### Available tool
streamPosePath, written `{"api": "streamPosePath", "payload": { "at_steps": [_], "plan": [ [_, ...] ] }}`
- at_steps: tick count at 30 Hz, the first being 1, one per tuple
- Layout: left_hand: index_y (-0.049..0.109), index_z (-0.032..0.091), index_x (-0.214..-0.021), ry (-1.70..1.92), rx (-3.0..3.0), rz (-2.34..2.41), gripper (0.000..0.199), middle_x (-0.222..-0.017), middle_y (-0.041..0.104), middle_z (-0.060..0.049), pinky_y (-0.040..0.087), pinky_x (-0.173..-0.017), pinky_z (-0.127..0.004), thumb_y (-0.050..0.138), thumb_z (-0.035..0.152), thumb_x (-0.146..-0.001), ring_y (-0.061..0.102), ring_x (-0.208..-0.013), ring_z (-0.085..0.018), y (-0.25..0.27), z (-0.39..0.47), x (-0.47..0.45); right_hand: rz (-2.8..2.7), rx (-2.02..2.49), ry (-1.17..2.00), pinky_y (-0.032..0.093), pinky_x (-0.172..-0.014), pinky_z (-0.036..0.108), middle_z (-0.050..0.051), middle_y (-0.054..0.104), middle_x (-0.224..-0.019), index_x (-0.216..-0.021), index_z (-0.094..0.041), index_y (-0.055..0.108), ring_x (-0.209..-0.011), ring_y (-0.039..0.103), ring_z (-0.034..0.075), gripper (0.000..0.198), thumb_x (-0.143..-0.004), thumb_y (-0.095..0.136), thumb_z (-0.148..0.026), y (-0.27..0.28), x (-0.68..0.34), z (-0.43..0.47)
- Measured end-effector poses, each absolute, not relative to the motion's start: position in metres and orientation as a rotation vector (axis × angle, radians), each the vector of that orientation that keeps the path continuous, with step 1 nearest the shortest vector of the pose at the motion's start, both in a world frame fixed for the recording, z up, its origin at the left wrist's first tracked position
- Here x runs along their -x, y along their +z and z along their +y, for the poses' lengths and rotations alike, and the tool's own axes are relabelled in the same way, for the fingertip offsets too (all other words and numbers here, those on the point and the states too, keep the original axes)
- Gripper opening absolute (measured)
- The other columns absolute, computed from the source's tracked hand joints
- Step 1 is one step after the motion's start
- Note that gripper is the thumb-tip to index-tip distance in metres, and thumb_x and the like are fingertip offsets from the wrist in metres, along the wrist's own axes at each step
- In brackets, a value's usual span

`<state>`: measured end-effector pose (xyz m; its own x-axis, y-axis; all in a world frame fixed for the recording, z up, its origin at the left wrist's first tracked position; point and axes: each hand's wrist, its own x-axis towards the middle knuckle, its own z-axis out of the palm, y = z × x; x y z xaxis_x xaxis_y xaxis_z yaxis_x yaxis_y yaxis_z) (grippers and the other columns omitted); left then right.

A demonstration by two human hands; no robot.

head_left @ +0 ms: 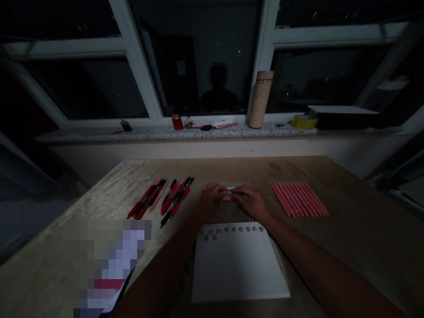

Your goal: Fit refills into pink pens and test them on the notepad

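My left hand [213, 194] and my right hand [251, 199] meet just beyond the notebook's top edge, fingers curled and closed. Between their fingertips is a slim pink-and-white object [228, 198]; its kind is too dark and covered to make out. The spiral notebook [241, 265] lies open on a ruled page, with small round scribbled marks along its top, between my forearms. To the right of my right hand, pink pencils [300, 198] lie side by side in a neat row. Red and black pens [177, 198] lie in loose groups left of my left hand.
A blurred-out, light purple screen-like item [122, 260] lies at the table's left front. On the granite sill [149, 136] stand a tall flask [261, 101], yellow tape [304, 122] and a small red jar [177, 122]. Dark windows rise behind the table [347, 247].
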<state>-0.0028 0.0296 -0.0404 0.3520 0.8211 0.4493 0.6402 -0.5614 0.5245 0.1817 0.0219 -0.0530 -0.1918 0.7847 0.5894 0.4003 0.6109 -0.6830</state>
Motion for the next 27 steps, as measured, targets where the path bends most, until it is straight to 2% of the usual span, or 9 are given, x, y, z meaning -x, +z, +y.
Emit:
{"api": "streamPosePath", "payload": {
  "at_steps": [5, 10, 27],
  "plan": [
    [0.064, 0.018, -0.087, 1.045, -2.236, 1.281, 0.026, -0.090, 0.067, -0.003, 0.038, -0.087, -0.031, 0.046, 0.037, -0.088, 0.057, -0.089, -0.017, -0.0398, 0.0274, 0.0025, -1.762, 0.933, 0.490, 0.051, -0.064, 0.026, 0.005, 0.068, -0.079, -0.080, -0.019, 0.068, -0.070, 0.063, 0.015, 0.010, -0.078, 0.063, -0.028, -0.0550, -0.1804, 0.0227],
    [0.065, 0.018, -0.087, 1.062, -2.199, 1.272, 0.025, -0.088, 0.067, -0.003, 0.040, -0.085, -0.031, 0.051, 0.039, -0.085, 0.058, -0.087, -0.017, -0.0413, 0.0276, 0.0030, -1.728, 0.914, 0.487, 0.051, -0.066, 0.026, 0.004, 0.068, -0.078, -0.079, -0.019, 0.066, -0.072, 0.063, 0.015, 0.007, -0.078, 0.062, -0.024, -0.0567, -0.1808, 0.0239],
    [0.066, 0.018, -0.085, 1.076, -2.278, 1.242, 0.024, -0.084, 0.068, -0.002, 0.040, -0.083, -0.030, 0.055, 0.039, -0.083, 0.060, -0.081, -0.015, -0.0420, 0.0286, 0.0040, -1.774, 0.964, 0.510, 0.049, -0.066, 0.026, 0.003, 0.068, -0.074, -0.078, -0.019, 0.065, -0.068, 0.063, 0.015, 0.009, -0.079, 0.058, -0.025, -0.0546, -0.1838, 0.0221]
  ]
}}
